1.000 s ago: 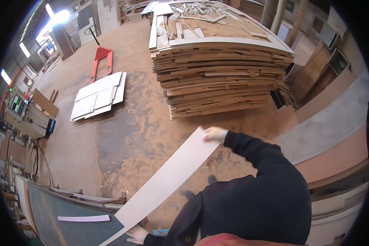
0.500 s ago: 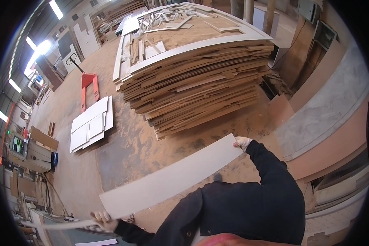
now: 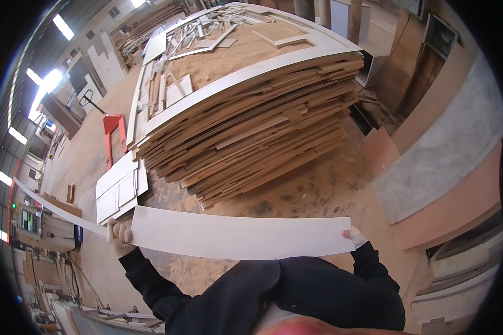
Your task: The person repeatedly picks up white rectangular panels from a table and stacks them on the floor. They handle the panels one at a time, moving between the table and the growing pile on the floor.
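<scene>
A long white board (image 3: 240, 233) spans the space in front of my body, roughly level from side to side. At its right end, my right hand (image 3: 356, 237) is closed on the edge in a pale glove, with a bare thumb tip on the face. My left hand (image 3: 119, 233), in a beige knit glove, is closed at the board's left end. From that same fist a narrow white strip (image 3: 61, 211) sticks out to the far left. How the left fingers divide between board and strip is partly hidden.
Ahead stands a tall stack of brown panels (image 3: 251, 134), topped by a white frame with offcuts and sawdust. Left of it, white panels (image 3: 117, 187) lie low near a red pallet jack (image 3: 115, 134). Large sheets (image 3: 441, 151) lean at right; a control screen (image 3: 29, 220) is far left.
My left hand has risen and moved forward, swinging the board from a slant to nearly level. The right hand has come down slightly and to the right. The strip now points up to the left.
</scene>
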A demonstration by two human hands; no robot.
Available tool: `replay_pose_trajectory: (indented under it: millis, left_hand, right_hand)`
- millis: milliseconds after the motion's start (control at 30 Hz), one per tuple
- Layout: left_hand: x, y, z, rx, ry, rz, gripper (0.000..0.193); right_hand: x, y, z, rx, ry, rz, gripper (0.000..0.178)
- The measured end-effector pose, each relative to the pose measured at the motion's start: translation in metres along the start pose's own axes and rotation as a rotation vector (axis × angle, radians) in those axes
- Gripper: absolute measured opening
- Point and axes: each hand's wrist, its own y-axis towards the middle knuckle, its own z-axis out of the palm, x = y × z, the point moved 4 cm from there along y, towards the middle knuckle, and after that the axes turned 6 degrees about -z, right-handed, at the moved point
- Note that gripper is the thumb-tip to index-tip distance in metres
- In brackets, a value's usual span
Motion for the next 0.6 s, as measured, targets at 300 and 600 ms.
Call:
replay_pose_trajectory:
  millis: [300,600]
  left_hand:
    - [0.036,0.12,0.01,-0.449,0.858,-0.038,0.018]
    - [-0.02,0.265,0.088,-0.308,0.738,0.009,0.019]
  right_hand:
    - [0.168,0.058,0.054,-0.009,-0.232,-0.308,0.065]
    - [0.219,0.157,0.069,-0.003,-0.202,-0.608,0.063]
